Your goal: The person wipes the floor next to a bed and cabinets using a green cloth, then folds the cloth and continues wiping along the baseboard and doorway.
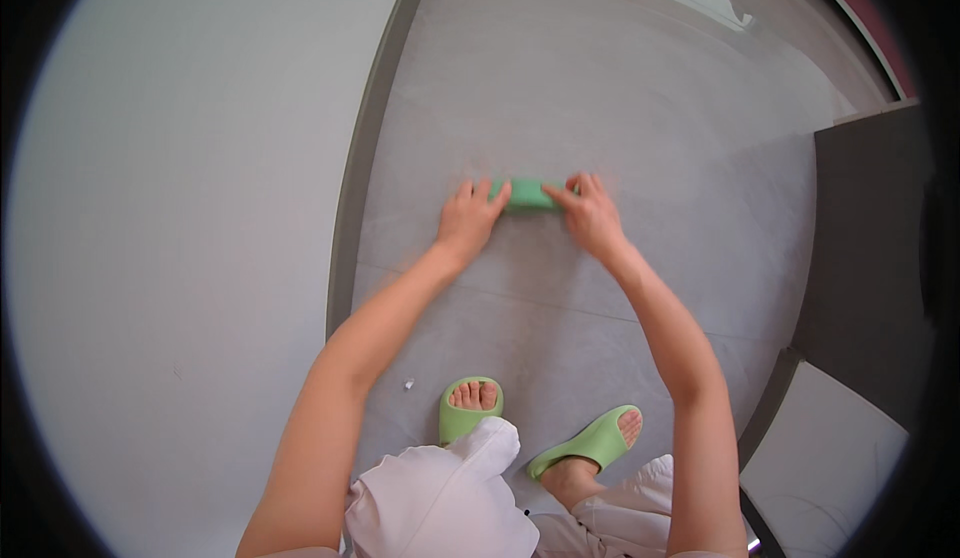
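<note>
A small green rectangular piece (529, 194), soft-edged and slightly blurred, is held level between my two hands above the grey floor. It could be a folded cloth or a roll; its kind does not show clearly. At its left end, my left hand (472, 218) grips with thumb and fingers. My right hand (592, 216) pinches the other end, thumb toward the middle. Both arms are stretched forward, and the fingers partly cover the ends of the green piece.
Grey floor tiles (600, 88) spread ahead of me. A white wall (180, 208) with a grey skirting board (366, 148) runs along the left. To the right stands a dark cabinet (870, 228). A small white scrap (408, 384) lies near my green slides (598, 442).
</note>
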Available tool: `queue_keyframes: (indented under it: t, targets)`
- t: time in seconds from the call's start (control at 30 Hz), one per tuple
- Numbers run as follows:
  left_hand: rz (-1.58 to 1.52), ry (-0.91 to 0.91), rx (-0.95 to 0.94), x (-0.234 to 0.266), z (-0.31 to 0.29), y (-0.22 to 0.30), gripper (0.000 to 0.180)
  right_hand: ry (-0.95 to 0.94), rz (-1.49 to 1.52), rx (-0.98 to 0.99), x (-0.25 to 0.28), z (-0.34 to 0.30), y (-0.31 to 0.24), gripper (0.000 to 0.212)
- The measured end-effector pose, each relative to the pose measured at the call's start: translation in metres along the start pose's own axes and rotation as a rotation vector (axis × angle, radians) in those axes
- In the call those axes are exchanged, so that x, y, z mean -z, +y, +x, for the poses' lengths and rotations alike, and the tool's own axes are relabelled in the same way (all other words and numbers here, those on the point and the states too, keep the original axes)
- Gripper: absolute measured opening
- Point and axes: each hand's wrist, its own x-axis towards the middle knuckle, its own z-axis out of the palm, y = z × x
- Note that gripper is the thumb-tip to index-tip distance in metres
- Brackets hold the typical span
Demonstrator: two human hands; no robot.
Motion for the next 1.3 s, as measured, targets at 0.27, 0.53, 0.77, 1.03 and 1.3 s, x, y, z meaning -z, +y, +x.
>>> queue_keyframes:
  t: [0.27,0.53,0.77,1.03,1.3]
  targets:
    - [-0.491,-0.406,-0.395,0.065,-0.190,0.114,0.074,-0.627,0.088,0.334,0.039,-0.221,-0.068,0.043]
    - [-0.373,-0.194,-0.273,0.022,-0.086,0.069,0.055,-0.308,-0.292,0.454,0.033,-0.093,-0.002,0.031]
    - [-0.257,-0.049,0.024,-0.024,0.081,0.039,0.056,0.028,-0.476,0.015,0.029,0.031,0.062,0.037]
    - [-0.432,-0.322,-0.300,0.002,-0.072,0.153,0.076,-0.102,-0.396,0.163,0.060,-0.191,0.025,0.047]
    - [-0.631,-0.522,-0.647,0.026,-0.168,0.228,0.075,-0.516,-0.208,0.502,0.101,-0.299,-0.001,0.037]
